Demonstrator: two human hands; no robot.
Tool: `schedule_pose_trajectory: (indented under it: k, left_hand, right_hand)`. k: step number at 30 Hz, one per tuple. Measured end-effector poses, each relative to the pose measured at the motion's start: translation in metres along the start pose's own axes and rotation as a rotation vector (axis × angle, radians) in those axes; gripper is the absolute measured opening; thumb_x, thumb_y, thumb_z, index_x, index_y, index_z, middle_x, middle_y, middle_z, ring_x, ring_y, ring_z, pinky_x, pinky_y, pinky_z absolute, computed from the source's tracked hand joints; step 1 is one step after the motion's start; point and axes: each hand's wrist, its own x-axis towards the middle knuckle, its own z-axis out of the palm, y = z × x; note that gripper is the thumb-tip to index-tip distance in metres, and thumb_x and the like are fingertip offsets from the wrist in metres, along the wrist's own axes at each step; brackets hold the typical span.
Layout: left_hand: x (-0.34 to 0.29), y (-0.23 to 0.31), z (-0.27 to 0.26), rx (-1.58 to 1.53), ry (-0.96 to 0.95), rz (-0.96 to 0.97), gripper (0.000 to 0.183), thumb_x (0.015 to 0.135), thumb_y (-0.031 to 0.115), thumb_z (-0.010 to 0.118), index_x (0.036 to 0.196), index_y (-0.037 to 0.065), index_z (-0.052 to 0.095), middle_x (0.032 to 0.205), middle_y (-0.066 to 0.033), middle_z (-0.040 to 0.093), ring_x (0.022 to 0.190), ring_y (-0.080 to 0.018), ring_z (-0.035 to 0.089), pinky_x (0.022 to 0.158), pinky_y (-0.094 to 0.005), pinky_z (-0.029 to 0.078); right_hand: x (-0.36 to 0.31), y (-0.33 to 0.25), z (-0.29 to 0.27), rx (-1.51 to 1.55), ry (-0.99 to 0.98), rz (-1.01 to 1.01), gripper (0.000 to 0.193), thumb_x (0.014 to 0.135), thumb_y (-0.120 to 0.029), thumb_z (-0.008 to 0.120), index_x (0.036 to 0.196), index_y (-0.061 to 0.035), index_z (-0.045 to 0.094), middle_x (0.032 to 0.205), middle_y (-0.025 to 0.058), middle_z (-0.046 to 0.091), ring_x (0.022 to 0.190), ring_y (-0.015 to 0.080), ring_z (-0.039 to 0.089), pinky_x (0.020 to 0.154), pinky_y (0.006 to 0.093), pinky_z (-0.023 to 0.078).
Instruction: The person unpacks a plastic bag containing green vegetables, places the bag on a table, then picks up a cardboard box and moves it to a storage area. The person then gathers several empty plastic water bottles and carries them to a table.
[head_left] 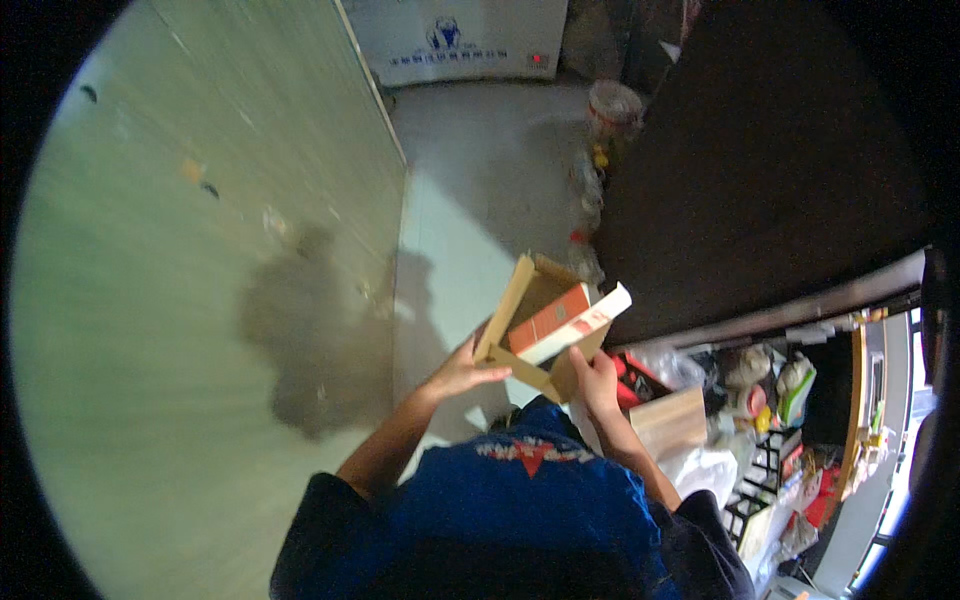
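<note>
An open brown cardboard box is held tilted in front of my body, between both hands. My left hand is closed on its near left corner, with the thumb stretched along the near side. My right hand grips its near right side, the thumb over the edge. Inside lies an orange-red flat item, a box or a book. Beside it, a white slim piece with reddish print sticks out past the right edge. The fingers under the box are hidden.
A pale green wall rises on the left, a dark brown panel on the right. Clear bottles and a bucket line the panel's foot. A white chest stands ahead. Cluttered goods and a wooden board lie at right.
</note>
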Motion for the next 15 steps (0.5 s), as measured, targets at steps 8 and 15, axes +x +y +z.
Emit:
schedule_pose_trajectory:
  k: [8, 15]
  left_hand:
    - [0.174, -0.002, -0.178, 0.03, 0.176, -0.136, 0.061, 0.087, 0.024, 0.07, 0.138, 0.002, 0.044, 0.123, -0.0104, 0.06, 0.111, -0.0204, 0.058, 0.095, -0.0347, 0.045]
    - [0.338, 0.074, -0.343, 0.408, 0.572, -0.167, 0.044, 0.086, 0.026, 0.069, 0.119, -0.002, 0.059, 0.101, -0.0179, 0.068, 0.094, -0.027, 0.066, 0.084, -0.0379, 0.05]
  right_hand:
    - [0.238, -0.078, 0.112, -0.065, -0.058, 0.02, 0.038, 0.089, -0.031, 0.068, 0.098, 0.0063, 0.067, 0.085, 0.0119, 0.07, 0.076, 0.015, 0.063, 0.068, 0.0328, 0.05]
    - [0.476, -0.228, 0.226, 0.227, -0.387, 0.093, 0.058, 0.084, -0.025, 0.075, 0.128, 0.0034, 0.051, 0.117, 0.0127, 0.064, 0.105, 0.0212, 0.063, 0.09, 0.0348, 0.049]
